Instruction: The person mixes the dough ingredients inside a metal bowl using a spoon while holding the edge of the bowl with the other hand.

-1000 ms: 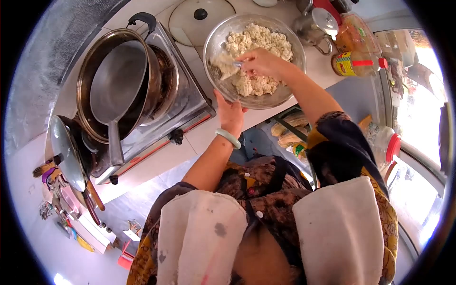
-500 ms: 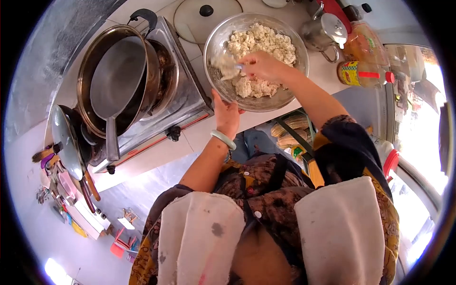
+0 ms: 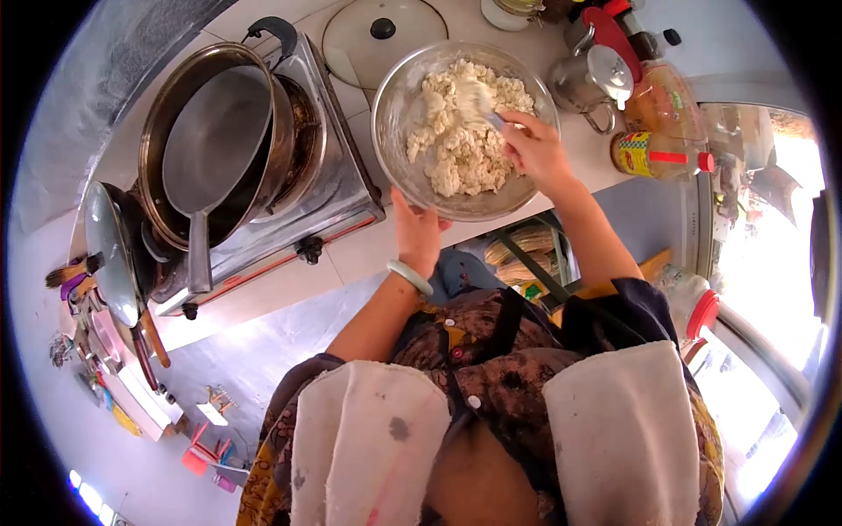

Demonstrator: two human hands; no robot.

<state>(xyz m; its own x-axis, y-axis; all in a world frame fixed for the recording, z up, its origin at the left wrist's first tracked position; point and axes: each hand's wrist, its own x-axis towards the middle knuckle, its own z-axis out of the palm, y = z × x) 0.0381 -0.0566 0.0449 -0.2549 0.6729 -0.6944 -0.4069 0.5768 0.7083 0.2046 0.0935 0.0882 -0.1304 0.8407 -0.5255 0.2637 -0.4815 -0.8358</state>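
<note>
A round metal bowl (image 3: 392,162) holds lumpy, pale dough (image 3: 469,162) on the counter. My right hand (image 3: 535,149) is over the bowl's right side, its fingers closed round the grey end of a utensil (image 3: 495,119). The utensil's far end is blurred and coated with dough. Against the bowl's lower left rim rests my left hand (image 3: 418,232), with a pale bangle on the wrist. Its thumb is up along the outside of the rim and its other fingers are partly hidden under the bowl.
Left of the bowl is a gas stove (image 3: 338,188) with a large pot (image 3: 158,114) and a grey pan (image 3: 215,140) in it. A glass lid (image 3: 346,44) lies behind. At the right stand a metal jug (image 3: 579,85) and an oil bottle (image 3: 645,154).
My right hand has moved right with the utensil, from the bowl's left side toward its middle and right. My left hand stays at the rim. The whole view has shifted slightly.
</note>
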